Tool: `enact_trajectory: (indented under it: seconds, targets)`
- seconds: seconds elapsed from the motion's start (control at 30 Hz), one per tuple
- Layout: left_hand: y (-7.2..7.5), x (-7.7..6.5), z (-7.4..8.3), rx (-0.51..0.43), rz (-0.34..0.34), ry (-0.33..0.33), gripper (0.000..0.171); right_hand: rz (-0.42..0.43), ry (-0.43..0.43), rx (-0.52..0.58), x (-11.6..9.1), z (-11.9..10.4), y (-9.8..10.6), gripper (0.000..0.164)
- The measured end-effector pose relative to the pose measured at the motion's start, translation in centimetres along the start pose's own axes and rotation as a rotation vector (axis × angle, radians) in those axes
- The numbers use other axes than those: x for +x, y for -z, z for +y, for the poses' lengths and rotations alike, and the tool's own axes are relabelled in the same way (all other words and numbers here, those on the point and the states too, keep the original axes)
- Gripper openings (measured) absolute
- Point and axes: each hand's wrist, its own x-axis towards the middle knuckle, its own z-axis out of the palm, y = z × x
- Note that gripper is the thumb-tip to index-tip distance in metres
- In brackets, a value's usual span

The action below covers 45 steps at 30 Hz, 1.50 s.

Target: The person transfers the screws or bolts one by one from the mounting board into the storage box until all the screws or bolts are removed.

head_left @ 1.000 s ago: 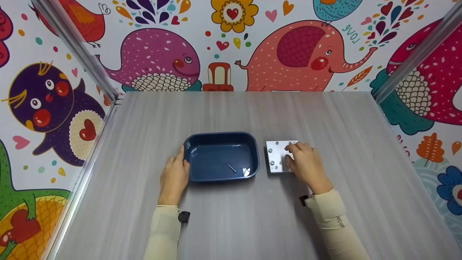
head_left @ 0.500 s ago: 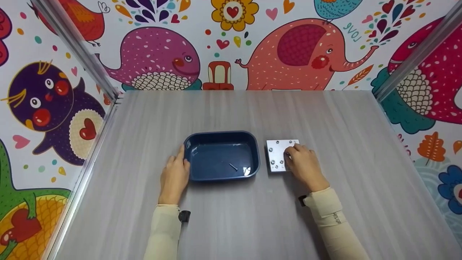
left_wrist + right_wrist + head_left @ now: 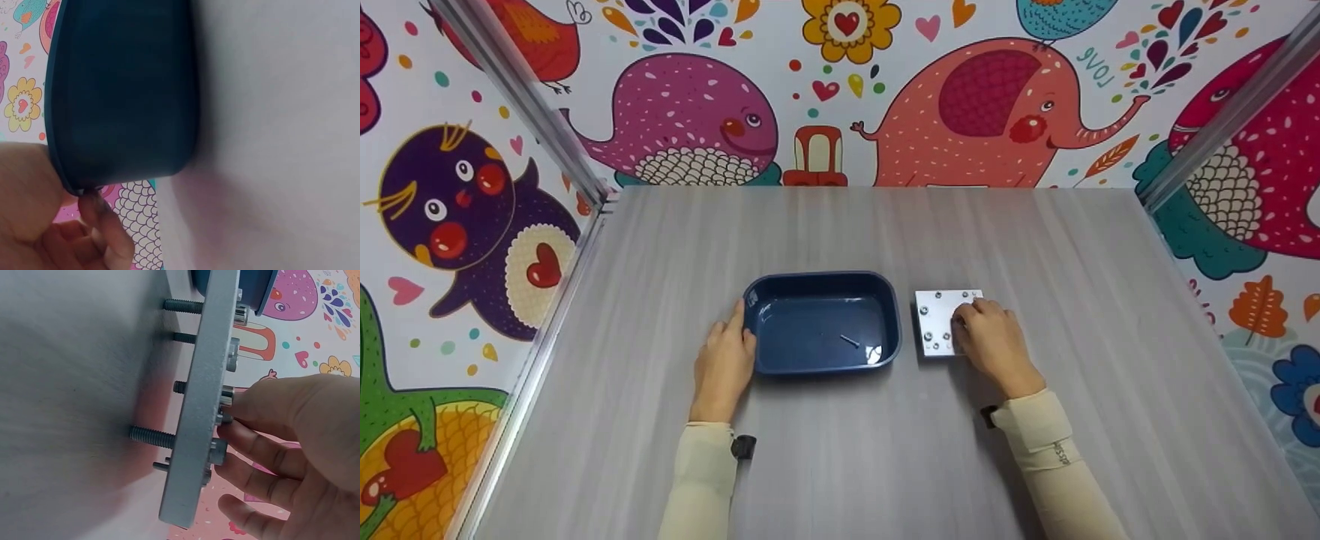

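A dark blue plastic tray (image 3: 810,369) stands mid-table, with one small screw (image 3: 850,341) lying in it. My left hand (image 3: 724,366) grips the tray's left rim; its thumb and curled fingers (image 3: 109,230) pinch that rim in the left wrist view. Right of the tray is a square metal plate (image 3: 937,319) with several screws through it. Their shanks stick out below, holding the plate above the table. My right hand (image 3: 997,345) is over the plate's right part. Between its thumb and index finger it pinches a small screw (image 3: 224,418) by the head.
The grey wood-grain table (image 3: 840,465) extends around tray and plate. Walls printed with cartoon animals (image 3: 975,112) border the back and sides. Metal rails (image 3: 529,112) run along the corners.
My right thumb and fingers have come together on a screw in the plate, after being spread apart a second ago. The left hand keeps its hold on the tray.
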Motion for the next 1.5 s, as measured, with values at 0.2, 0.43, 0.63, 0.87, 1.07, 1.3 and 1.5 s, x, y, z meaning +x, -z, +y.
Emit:
enact_trajectory:
  seconds: [0.2, 0.43, 0.63, 0.87, 1.07, 1.3, 1.5]
  targets:
    - [0.1, 0.1, 0.0, 0.003, -0.015, 0.014, 0.052, -0.017, -0.015, 0.003, 0.0, -0.1, 0.7, 0.009]
    - [0.1, 0.1, 0.0, 0.002, -0.023, 0.022, 0.053, 0.019, 0.008, 0.013, 0.4, -0.5, 1.7, 0.010]
    - [0.0, 0.1, 0.0, 0.004, -0.012, 0.017, 0.053, 0.074, 0.042, 0.017, 0.5, -0.7, 1.9, 0.012]
    - [0.0, 0.0, 0.1, 0.005, 0.002, 0.008, 0.052, 0.127, 0.095, 0.041, 0.8, -1.4, 1.9, 0.013]
    - [0.0, 0.0, 0.1, 0.003, 0.008, 0.009, 0.052, 0.148, 0.148, 0.054, 1.5, -2.9, 1.9, 0.015]
    - [0.0, 0.0, 0.1, 0.003, 0.007, 0.007, 0.052, 0.167, 0.202, 0.087, 2.1, -4.8, 1.3, 0.015]
    - [0.0, 0.0, 0.1, 0.002, -0.003, 0.015, 0.053, 0.127, 0.219, 0.106, 2.6, -6.4, 0.9, 0.014]
